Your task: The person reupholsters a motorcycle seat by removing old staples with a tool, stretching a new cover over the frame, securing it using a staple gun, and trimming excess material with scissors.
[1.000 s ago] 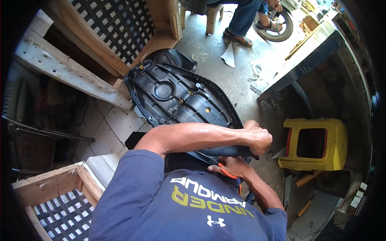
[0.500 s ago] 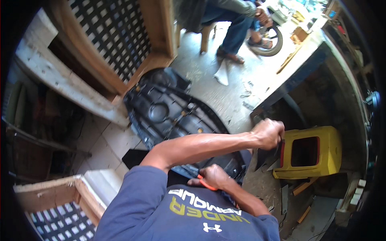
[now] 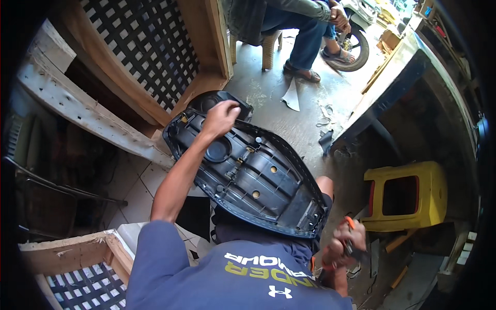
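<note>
A black motorcycle seat lies underside up across my lap, its ribbed plastic base showing and a dark cover edge running round the rim. Over its far left end is my left hand, fingers curled together near the rim; whatever they may pinch is too small to see. My right hand, off the seat's near right end, is closed round a hand tool with orange and dark parts. Blur and the fingers hide the tool's exact kind.
A yellow box-like shell stands on the floor to the right. Wooden frames with woven black webbing stand at the left. Another person sits ahead near a motorcycle wheel. Scraps lie on the floor.
My left hand has swung from the far right across to the seat's far left end. My right hand has moved right, away from my body, with the tool. More of the seat base shows.
</note>
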`<control>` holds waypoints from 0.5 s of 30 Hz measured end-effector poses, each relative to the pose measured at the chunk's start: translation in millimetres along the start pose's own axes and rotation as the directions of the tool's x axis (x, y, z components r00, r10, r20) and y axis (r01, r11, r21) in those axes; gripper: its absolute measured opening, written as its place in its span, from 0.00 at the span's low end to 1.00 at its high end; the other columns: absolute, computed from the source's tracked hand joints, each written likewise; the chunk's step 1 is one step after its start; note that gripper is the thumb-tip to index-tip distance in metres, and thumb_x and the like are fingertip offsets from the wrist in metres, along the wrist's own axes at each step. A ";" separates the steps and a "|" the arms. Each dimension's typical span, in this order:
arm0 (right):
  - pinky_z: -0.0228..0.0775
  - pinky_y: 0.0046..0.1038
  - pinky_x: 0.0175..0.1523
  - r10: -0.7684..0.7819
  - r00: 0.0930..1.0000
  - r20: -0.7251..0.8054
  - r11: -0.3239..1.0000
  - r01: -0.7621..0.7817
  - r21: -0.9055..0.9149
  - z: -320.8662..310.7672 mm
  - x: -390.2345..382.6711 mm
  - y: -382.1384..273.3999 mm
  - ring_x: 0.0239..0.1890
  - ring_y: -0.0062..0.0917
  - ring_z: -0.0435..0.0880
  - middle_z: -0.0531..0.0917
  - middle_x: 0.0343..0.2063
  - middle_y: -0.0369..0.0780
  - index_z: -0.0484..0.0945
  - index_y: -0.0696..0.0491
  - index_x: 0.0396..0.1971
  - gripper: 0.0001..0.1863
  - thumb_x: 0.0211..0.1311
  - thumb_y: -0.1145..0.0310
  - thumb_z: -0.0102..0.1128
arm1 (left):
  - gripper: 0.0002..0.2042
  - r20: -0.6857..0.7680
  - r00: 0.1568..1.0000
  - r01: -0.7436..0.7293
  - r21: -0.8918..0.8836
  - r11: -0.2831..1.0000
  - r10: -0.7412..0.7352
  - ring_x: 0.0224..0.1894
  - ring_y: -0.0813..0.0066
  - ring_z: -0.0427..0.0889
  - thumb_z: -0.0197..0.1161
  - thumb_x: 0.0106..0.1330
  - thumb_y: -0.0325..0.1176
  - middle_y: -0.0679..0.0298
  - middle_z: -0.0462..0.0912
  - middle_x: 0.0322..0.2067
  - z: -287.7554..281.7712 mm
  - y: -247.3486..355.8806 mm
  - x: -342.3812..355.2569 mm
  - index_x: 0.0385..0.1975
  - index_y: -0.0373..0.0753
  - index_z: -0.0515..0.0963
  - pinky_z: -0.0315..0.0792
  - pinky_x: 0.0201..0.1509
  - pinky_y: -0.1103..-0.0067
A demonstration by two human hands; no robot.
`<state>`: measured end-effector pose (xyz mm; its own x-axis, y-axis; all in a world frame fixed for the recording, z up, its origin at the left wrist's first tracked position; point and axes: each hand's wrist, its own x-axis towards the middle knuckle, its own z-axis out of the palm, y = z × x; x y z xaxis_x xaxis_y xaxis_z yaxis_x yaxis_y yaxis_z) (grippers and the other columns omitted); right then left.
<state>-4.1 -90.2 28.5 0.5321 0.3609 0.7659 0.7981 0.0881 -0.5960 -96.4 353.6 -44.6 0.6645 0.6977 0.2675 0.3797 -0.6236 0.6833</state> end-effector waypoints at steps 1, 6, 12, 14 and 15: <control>0.68 0.30 0.28 0.104 0.994 0.011 0.986 -0.105 0.127 -0.6 4.9 -7.5 0.18 0.28 0.72 0.73 0.17 0.37 0.75 0.54 0.22 0.19 0.62 0.56 0.70 | 0.15 -0.090 0.996 -0.007 -0.006 1.000 0.007 0.49 0.50 0.84 0.60 0.69 0.37 0.50 0.85 0.46 -19.8 -1.3 -28.4 0.49 0.35 0.82 0.75 0.57 0.65; 0.64 0.30 0.26 0.047 0.982 0.184 0.997 -0.035 -0.072 47.2 32.4 30.5 0.18 0.28 0.70 0.67 0.16 0.37 0.69 0.56 0.20 0.20 0.61 0.62 0.70 | 0.25 -0.645 0.718 0.346 0.003 0.938 -0.262 0.65 0.51 0.72 0.65 0.66 0.33 0.50 0.75 0.61 -60.1 -11.0 -166.5 0.62 0.33 0.72 0.64 0.69 0.63; 0.74 0.41 0.42 0.558 0.749 0.356 0.780 -0.327 -0.534 83.6 -7.1 141.7 0.37 0.47 0.84 0.83 0.33 0.50 0.78 0.58 0.42 0.18 0.66 0.57 0.66 | 0.29 0.186 0.617 0.306 -0.952 0.016 -0.765 0.56 0.66 0.78 0.69 0.65 0.35 0.61 0.79 0.54 14.8 13.2 -248.7 0.66 0.39 0.68 0.72 0.65 0.66; 0.75 0.43 0.45 0.725 0.589 0.358 0.666 -0.464 -0.584 86.6 -14.1 136.7 0.40 0.50 0.86 0.85 0.36 0.53 0.78 0.58 0.46 0.20 0.68 0.55 0.64 | 0.26 0.162 0.669 0.336 -0.937 0.100 -0.726 0.53 0.69 0.80 0.68 0.64 0.35 0.62 0.81 0.51 12.3 11.2 -252.5 0.61 0.37 0.73 0.74 0.59 0.69; 0.75 0.43 0.45 0.694 0.611 0.381 0.696 -0.432 -0.574 85.7 -18.7 140.1 0.40 0.50 0.86 0.85 0.36 0.53 0.78 0.57 0.46 0.20 0.68 0.55 0.64 | 0.22 0.177 0.666 0.359 -0.927 0.103 -0.724 0.52 0.71 0.80 0.67 0.63 0.34 0.63 0.83 0.48 10.2 7.3 -251.0 0.57 0.36 0.76 0.74 0.59 0.70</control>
<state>73.6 -5.1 -90.0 0.7714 0.6353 -0.0370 0.4875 -0.6273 -0.6074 -253.9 170.3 -113.6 0.2818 0.8540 -0.4374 -0.3187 0.5133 0.7968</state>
